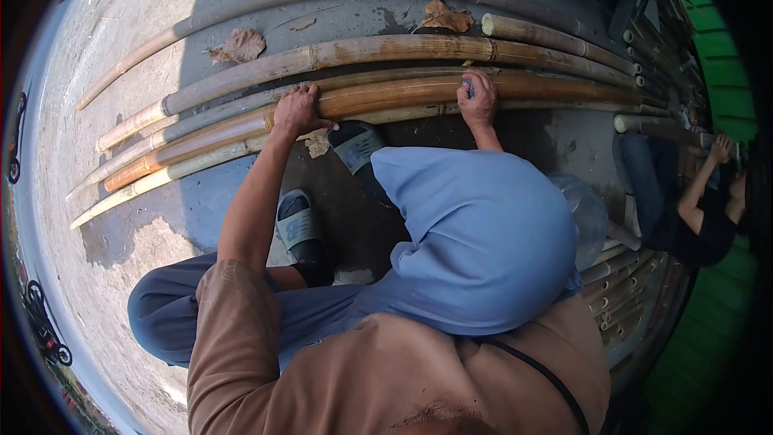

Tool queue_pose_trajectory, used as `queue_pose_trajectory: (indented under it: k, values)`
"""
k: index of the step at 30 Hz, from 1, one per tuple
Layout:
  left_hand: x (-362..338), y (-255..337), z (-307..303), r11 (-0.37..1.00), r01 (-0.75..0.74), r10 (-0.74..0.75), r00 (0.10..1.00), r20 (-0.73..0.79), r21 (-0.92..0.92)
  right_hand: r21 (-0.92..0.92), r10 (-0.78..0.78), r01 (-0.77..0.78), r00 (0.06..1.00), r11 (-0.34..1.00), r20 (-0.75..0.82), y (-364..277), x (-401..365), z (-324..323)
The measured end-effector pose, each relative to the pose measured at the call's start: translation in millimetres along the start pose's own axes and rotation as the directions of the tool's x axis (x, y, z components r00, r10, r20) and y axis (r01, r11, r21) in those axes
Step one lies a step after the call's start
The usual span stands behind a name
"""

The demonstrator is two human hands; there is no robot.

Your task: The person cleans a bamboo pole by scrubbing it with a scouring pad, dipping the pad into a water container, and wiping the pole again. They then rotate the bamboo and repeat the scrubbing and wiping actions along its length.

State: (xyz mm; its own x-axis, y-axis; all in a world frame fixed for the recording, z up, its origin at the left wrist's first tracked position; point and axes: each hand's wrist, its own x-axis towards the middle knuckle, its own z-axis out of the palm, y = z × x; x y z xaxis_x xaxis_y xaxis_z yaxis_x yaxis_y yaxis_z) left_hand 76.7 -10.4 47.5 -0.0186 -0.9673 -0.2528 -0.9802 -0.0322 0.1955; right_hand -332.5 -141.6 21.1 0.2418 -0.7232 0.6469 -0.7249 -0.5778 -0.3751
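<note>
Head view, frame centre: left hand (298, 109) closes its fingers around a long brown bamboo pole (386, 97); right hand (477, 101) fingers grip a small blue object (469, 88) against it.

Left hand (296, 110), right hand (478, 101) on bamboo pole (386, 95) — more poles (378, 50) behind

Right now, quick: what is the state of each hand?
Left hand: closed over the brown bamboo pole.
Right hand: curled on the same pole, holding a small blue item; what it is cannot be told.
</note>
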Motion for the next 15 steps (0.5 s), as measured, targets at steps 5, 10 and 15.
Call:
queue_pose_trajectory:
  k: [5, 10, 15]
  values:
    - [12, -3, -23, 0.999, 0.007, 0.001, 0.982, 0.186, -0.042, 0.128, 0.122, -0.130, 0.990, 0.983, 0.069, -42, 3, 32]
    - [45, -19, -34, 0.987, -0.012, 0.076, 0.914, 0.398, -0.159, 0.496, -0.328, 0.196, 0.925, 0.846, 0.193, -184, 9, 85]
    - [48, -28, -33, 0.924, 0.001, 0.161, 0.907, 0.389, -0.384, 0.304, 0.013, -0.045, 0.994, 0.952, 0.107, -65, 19, 49]
